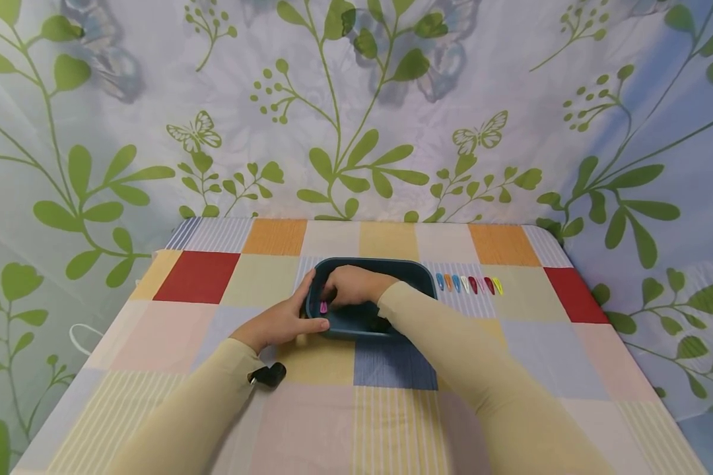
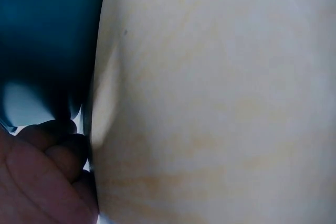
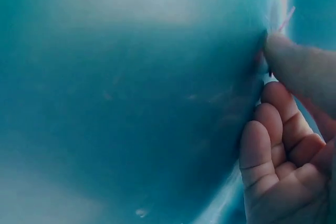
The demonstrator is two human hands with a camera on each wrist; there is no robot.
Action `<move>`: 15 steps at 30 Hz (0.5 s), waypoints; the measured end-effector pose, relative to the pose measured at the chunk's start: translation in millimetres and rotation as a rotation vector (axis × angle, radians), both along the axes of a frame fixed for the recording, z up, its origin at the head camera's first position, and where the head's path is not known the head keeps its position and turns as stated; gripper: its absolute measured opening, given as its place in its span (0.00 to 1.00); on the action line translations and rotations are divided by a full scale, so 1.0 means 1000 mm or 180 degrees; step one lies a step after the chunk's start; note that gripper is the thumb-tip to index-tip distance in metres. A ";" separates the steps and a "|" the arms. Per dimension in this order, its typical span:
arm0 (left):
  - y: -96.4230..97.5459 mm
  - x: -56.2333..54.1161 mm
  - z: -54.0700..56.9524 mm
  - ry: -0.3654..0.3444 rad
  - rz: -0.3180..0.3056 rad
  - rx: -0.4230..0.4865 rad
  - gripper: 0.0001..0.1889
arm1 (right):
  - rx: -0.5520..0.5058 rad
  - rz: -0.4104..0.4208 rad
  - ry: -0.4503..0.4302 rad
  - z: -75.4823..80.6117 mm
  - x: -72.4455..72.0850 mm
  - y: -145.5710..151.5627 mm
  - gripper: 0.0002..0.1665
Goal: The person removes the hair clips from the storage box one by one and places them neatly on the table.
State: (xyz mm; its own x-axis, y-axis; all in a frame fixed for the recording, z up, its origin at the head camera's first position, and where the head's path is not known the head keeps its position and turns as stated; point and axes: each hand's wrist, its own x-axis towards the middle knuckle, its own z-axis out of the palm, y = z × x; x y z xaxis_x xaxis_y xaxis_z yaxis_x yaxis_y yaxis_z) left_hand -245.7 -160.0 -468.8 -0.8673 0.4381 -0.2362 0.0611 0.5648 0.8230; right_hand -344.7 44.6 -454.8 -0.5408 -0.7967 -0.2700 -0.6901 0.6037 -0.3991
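A dark teal plastic basin (image 1: pixel 368 262) sits on the cloth. My left hand (image 1: pixel 282 321) holds its near left corner, thumb along the front rim and fingers against the left side; curled fingers show beside the basin's wall in the left wrist view. Inside the basin, my right hand (image 1: pixel 356 285) reaches to the left end with fingers bent. A pink hair clip (image 1: pixel 323 307) shows right at its fingertips. In the right wrist view, a thin pink end (image 3: pixel 287 18) sticks out past the thumb, which pinches toward the hidden index finger.
Several snap hair clips (image 1: pixel 473 284) in blue, orange, white, red, pink and yellow lie in a row right of the basin. A patchwork cloth (image 1: pixel 309 422) covers the table, with a leaf-print curtain (image 1: pixel 344 132) behind. A black strap piece (image 1: pixel 269 375) hangs at the left wrist.
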 end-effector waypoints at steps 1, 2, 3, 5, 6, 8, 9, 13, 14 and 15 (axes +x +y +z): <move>0.000 0.000 0.001 -0.0005 0.0007 -0.0008 0.61 | -0.0010 -0.0007 -0.0019 0.000 -0.001 0.000 0.17; 0.000 0.000 0.001 -0.0007 0.0004 -0.0010 0.61 | -0.0027 -0.0015 -0.0032 0.000 -0.001 0.000 0.17; 0.000 0.000 0.001 -0.0006 -0.0005 -0.0009 0.61 | -0.0053 -0.0034 -0.0055 0.001 -0.001 0.000 0.17; -0.001 0.000 0.001 -0.0014 -0.0018 0.0011 0.61 | -0.0080 -0.0055 -0.0041 0.001 0.000 -0.002 0.17; -0.001 -0.001 0.001 -0.0011 -0.0025 0.0020 0.61 | -0.0088 -0.0069 -0.0022 0.002 0.001 -0.002 0.17; -0.002 -0.001 0.000 -0.0009 -0.0045 0.0072 0.61 | -0.0083 -0.0072 0.0043 0.003 0.002 -0.004 0.16; -0.002 -0.001 0.000 -0.0012 -0.0051 0.0092 0.61 | -0.0068 -0.0062 0.0077 0.003 0.002 -0.005 0.15; -0.002 -0.001 0.000 -0.0020 -0.0053 0.0125 0.61 | 0.0000 0.0005 0.0127 0.002 0.001 -0.005 0.13; -0.002 -0.001 0.000 -0.0017 -0.0053 0.0118 0.61 | 0.0006 0.0028 0.0107 0.002 0.001 -0.004 0.13; -0.002 -0.001 0.000 -0.0013 -0.0050 0.0106 0.61 | 0.0007 0.0050 0.0073 0.002 0.000 -0.003 0.14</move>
